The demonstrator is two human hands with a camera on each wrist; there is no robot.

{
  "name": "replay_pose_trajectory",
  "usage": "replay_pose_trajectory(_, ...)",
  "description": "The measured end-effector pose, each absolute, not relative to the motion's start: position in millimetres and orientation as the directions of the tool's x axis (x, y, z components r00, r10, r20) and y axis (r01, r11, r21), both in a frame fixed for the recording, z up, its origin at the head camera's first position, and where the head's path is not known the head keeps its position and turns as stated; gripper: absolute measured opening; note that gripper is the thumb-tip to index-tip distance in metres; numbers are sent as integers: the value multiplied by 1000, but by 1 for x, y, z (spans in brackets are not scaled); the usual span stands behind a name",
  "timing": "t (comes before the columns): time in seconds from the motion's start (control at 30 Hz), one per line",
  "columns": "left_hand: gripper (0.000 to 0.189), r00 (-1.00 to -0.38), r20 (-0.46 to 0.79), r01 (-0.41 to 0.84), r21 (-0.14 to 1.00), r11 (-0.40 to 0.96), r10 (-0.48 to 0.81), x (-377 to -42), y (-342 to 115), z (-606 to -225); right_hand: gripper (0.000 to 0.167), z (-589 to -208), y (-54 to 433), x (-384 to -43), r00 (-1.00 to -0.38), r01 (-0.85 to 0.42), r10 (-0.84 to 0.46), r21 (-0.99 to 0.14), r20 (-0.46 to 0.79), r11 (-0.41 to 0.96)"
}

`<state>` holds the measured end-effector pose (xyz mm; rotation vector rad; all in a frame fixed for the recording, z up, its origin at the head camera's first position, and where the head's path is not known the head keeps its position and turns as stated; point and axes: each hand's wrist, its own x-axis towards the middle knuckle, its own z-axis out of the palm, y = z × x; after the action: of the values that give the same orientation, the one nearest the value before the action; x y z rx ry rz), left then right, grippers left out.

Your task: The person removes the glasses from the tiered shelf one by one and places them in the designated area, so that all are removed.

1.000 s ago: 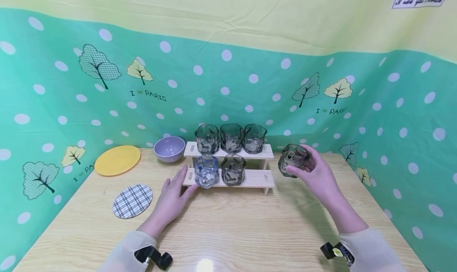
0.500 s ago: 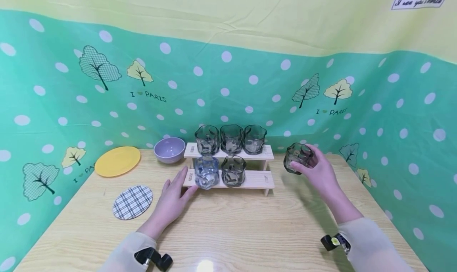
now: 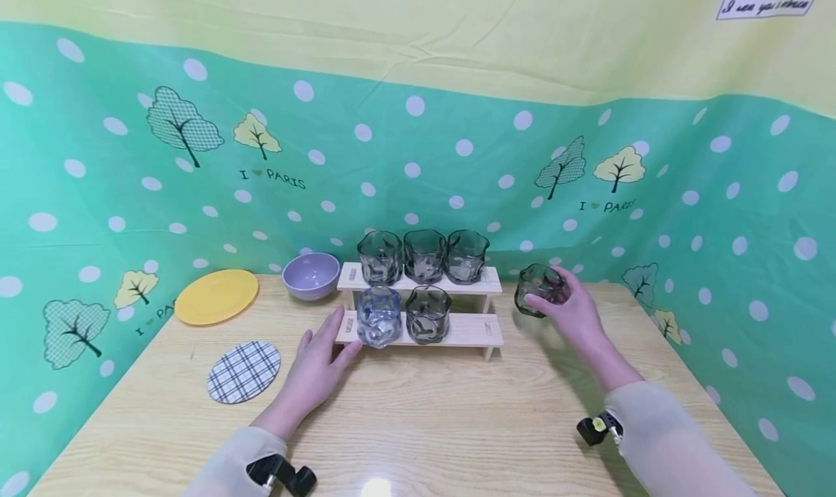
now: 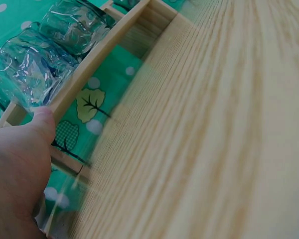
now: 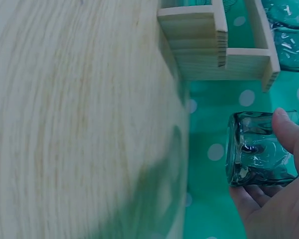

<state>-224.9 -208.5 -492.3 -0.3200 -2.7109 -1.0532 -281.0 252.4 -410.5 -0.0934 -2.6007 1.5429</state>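
My right hand (image 3: 576, 310) holds a smoky grey wavy glass (image 5: 261, 149) between thumb and fingers, raised off the table to the right of a two-tier wooden rack (image 3: 472, 329). My left hand (image 3: 318, 363) rests at the rack's left end with its fingers fairly straight. Its thumb (image 4: 42, 122) touches the front edge of the lower tier, close beneath a clear bluish glass (image 3: 379, 317). Beside that glass stands a grey glass (image 3: 427, 314). Three more grey glasses stand along the upper tier, among them the right-hand one (image 3: 466, 256).
Left of the rack are a purple bowl (image 3: 310, 276), a yellow plate (image 3: 217, 297) and a checked oval mat (image 3: 244, 371) on the wooden table (image 3: 444, 417). A green dotted cloth (image 3: 418, 149) hangs behind and at both sides.
My right hand, with the grey glass, has shifted slightly right and then a little back to the left. My left hand stays at the rack's end.
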Motion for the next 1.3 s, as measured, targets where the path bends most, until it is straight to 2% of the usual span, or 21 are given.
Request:
replay_pose_trajectory(0.67, 82, -955, 269, 272, 638, 721, 122, -224, -210, -492, 103, -437, 256, -302, -993, 55, 116, -848, 7, 527)
replay_pose_trajectory(1.3, 83, -957, 263, 268, 642, 718, 122, -225, -209, -491, 101, -447, 259, -307, -997, 45, 74, -845, -6, 533)
